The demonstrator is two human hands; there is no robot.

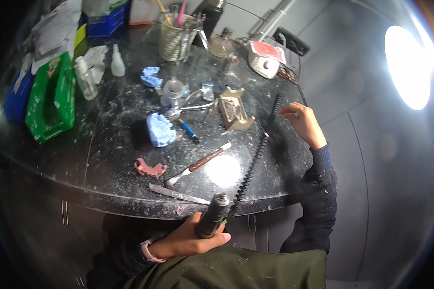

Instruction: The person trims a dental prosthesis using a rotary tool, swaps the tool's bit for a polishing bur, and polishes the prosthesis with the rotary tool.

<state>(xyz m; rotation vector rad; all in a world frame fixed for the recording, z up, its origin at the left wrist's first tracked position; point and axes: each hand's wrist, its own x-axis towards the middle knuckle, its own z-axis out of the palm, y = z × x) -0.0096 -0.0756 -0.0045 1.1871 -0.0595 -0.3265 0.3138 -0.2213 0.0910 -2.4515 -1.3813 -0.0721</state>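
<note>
My left hand (193, 238) grips a black cylindrical handpiece (211, 216) at the counter's front edge. Its coiled black cord (248, 176) stretches diagonally across the dark, dusty countertop (111, 159). My right hand (301, 123) hovers near the cord's far part at the right, fingers loosely bent, with nothing visible in them. Left of the cord lie a brown-handled tool (202, 160), a metal knife (178, 192), a pink dental appliance (150, 168) and a blue dental cast (160, 131). Farther back is a beige metal fixture (235, 110).
Green (50, 96) and blue bins fill the left, beside two bottles (87, 79). A second cast (150, 77), a clear jar (172, 91), a tool cup (171, 43) and a white device (263, 62) stand farther back. A bright lamp (407, 67) is at the right.
</note>
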